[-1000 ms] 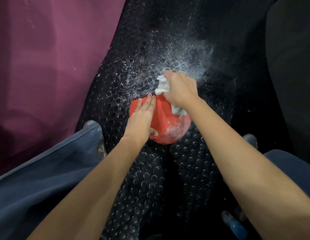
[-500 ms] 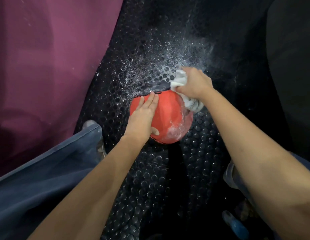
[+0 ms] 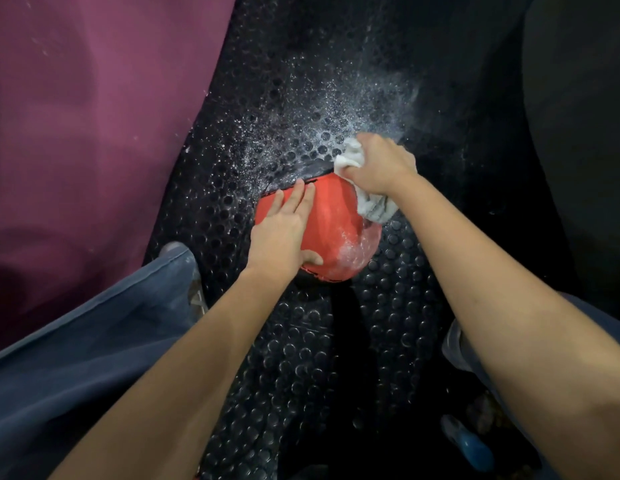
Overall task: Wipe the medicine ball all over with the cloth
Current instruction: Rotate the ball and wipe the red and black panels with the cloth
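The red medicine ball [image 3: 331, 233] sat on a black studded rubber floor mat [image 3: 301, 341], with a pale wet smear on its lower right side. The left hand [image 3: 284, 233] lay flat on the ball's left half, fingers straight and together, thumb reaching round the near side. The right hand [image 3: 379, 166] was at the ball's upper right edge, fingers curled tight round a bunched white cloth [image 3: 372, 206]; part of the cloth stuck out beyond the knuckles and the rest hung against the ball's right side, hiding that part of it. Beyond the ball, white specks [image 3: 319, 112] were scattered over the mat. Left of the ball ran a purple surface [image 3: 93, 116]. Nearer than the ball, on the left, was a dark blue trouser leg [image 3: 76, 358]. Near and right of the ball lay a blue object [image 3: 469, 445], too dim to identify.
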The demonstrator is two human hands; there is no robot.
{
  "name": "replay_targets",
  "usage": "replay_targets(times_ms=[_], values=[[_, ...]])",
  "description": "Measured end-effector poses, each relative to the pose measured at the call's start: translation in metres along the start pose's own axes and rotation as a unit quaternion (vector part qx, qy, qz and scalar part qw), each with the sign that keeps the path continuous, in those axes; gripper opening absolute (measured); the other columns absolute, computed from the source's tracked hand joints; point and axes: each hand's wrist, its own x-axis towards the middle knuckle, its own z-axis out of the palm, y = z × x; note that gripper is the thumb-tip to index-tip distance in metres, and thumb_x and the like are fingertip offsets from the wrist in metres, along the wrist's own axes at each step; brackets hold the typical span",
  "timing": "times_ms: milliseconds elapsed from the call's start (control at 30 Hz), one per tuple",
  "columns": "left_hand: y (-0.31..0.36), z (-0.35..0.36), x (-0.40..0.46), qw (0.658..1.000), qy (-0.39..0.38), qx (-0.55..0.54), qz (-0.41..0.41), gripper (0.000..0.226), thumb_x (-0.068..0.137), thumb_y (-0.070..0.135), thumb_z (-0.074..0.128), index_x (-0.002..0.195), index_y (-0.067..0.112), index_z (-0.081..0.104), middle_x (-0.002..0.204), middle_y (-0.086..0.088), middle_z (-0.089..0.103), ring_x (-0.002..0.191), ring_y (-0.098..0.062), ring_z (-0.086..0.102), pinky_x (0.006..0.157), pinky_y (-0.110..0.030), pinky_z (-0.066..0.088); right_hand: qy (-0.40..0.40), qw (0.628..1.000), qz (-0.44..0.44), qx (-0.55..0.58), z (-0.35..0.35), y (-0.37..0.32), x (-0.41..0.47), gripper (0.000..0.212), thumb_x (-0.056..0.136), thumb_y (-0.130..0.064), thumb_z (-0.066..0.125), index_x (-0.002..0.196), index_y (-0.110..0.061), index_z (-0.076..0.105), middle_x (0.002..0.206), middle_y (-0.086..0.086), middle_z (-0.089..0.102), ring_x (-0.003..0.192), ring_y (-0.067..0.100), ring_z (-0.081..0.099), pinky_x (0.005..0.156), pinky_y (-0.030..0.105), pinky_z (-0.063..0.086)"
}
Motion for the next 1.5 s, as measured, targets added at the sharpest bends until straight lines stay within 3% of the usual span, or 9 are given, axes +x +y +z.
replay_targets(times_ms=[200, 567, 733, 867, 967, 1167, 1300, 1400, 1500], values=[[0.022, 0.004, 0.011, 0.998, 0.025, -0.05, -0.023, 0.118, 0.073, 0.051, 0.077, 0.155, 0.023, -0.003, 0.163, 0.011, -0.005, 0.15, -0.031, -0.001, 0.106, -0.049, 0.038, 0.051, 0.999, 0.004, 0.017, 0.001, -0.012, -0.009, 0.028, 0.091, -0.031, 0.056, 0.109, -0.01, 0.054, 0.113, 0.011, 0.061, 0.106, 0.033, 0.056, 0.077, 0.034, 0.039], [0.024, 0.006, 0.015, 0.998, 0.026, -0.044, -0.02, 0.118, 0.071, 0.052, 0.078, 0.156, 0.024, 0.001, 0.162, 0.013, -0.003, 0.149, -0.034, 0.002, 0.104, -0.051, 0.04, 0.088, 0.988, 0.017, 0.125, 0.014, 0.001, -0.033, 0.017, 0.089, -0.022, 0.055, 0.098, -0.008, 0.055, 0.1, 0.01, 0.062, 0.093, 0.033, 0.059, 0.074, 0.035, 0.047], [0.016, 0.006, 0.017, 0.997, 0.037, -0.068, -0.022, 0.116, 0.071, 0.05, 0.078, 0.156, 0.023, 0.004, 0.163, 0.011, 0.001, 0.149, -0.033, 0.004, 0.112, -0.048, 0.031, 0.083, 0.98, 0.022, 0.178, 0.036, 0.009, -0.074, 0.041, 0.09, -0.018, 0.06, 0.128, -0.005, 0.051, 0.111, 0.006, 0.061, 0.091, 0.015, 0.056, 0.074, 0.025, 0.042], [0.02, 0.002, 0.02, 0.999, 0.023, -0.042, -0.017, 0.114, 0.076, 0.047, 0.076, 0.156, 0.019, -0.001, 0.163, 0.004, -0.004, 0.148, -0.038, 0.003, 0.111, -0.05, 0.031, 0.107, 0.974, 0.023, 0.197, 0.035, 0.011, -0.063, 0.043, 0.089, -0.023, 0.063, 0.125, -0.001, 0.053, 0.12, 0.01, 0.061, 0.107, 0.023, 0.057, 0.08, 0.026, 0.043], [0.019, 0.0, 0.018, 1.0, -0.001, 0.018, 0.015, 0.115, 0.078, 0.05, 0.073, 0.155, 0.021, -0.008, 0.162, -0.002, -0.014, 0.148, -0.04, -0.002, 0.109, -0.052, 0.034, 0.095, 0.974, 0.016, 0.204, 0.034, 0.011, -0.059, 0.047, 0.089, -0.021, 0.064, 0.13, -0.002, 0.051, 0.114, 0.008, 0.061, 0.091, 0.014, 0.053, 0.069, 0.016, 0.035], [0.005, -0.002, 0.022, 0.997, -0.02, 0.067, 0.044, 0.128, 0.07, 0.05, 0.079, 0.153, 0.026, -0.015, 0.161, 0.001, -0.019, 0.148, -0.04, -0.003, 0.108, -0.055, 0.035, 0.069, 0.97, 0.008, 0.233, 0.027, 0.01, -0.046, 0.029, 0.089, -0.019, 0.063, 0.115, -0.007, 0.056, 0.121, 0.006, 0.056, 0.101, 0.016, 0.052, 0.08, 0.022, 0.036], [-0.01, -0.011, 0.039, 1.0, -0.012, 0.012, 0.018, 0.132, 0.064, 0.054, 0.083, 0.154, 0.028, -0.01, 0.163, 0.003, -0.012, 0.148, -0.037, 0.007, 0.111, -0.057, 0.032, 0.118, 0.96, -0.012, 0.252, 0.048, 0.001, -0.06, 0.047, 0.089, -0.018, 0.061, 0.133, -0.006, 0.047, 0.128, 0.007, 0.051, 0.115, 0.019, 0.048, 0.099, 0.033, 0.039], [-0.024, -0.01, 0.045, 0.999, -0.01, -0.031, 0.002, 0.134, 0.061, 0.055, 0.084, 0.155, 0.027, -0.009, 0.163, 0.0, -0.01, 0.148, -0.037, 0.011, 0.113, -0.057, 0.029, 0.106, 0.97, -0.018, 0.219, 0.069, -0.004, -0.081, 0.04, 0.09, -0.016, 0.058, 0.127, -0.003, 0.049, 0.123, 0.011, 0.053, 0.105, 0.03, 0.055, 0.09, 0.045, 0.047], [-0.026, -0.005, 0.045, 0.999, 0.002, -0.052, -0.002, 0.133, 0.062, 0.055, 0.083, 0.154, 0.026, -0.009, 0.163, -0.002, -0.012, 0.148, -0.038, 0.009, 0.114, -0.056, 0.027, 0.138, 0.967, -0.022, 0.211, 0.06, -0.01, -0.063, 0.038, 0.09, -0.017, 0.059, 0.124, -0.002, 0.051, 0.127, 0.011, 0.053, 0.112, 0.028, 0.053, 0.095, 0.04, 0.045]])
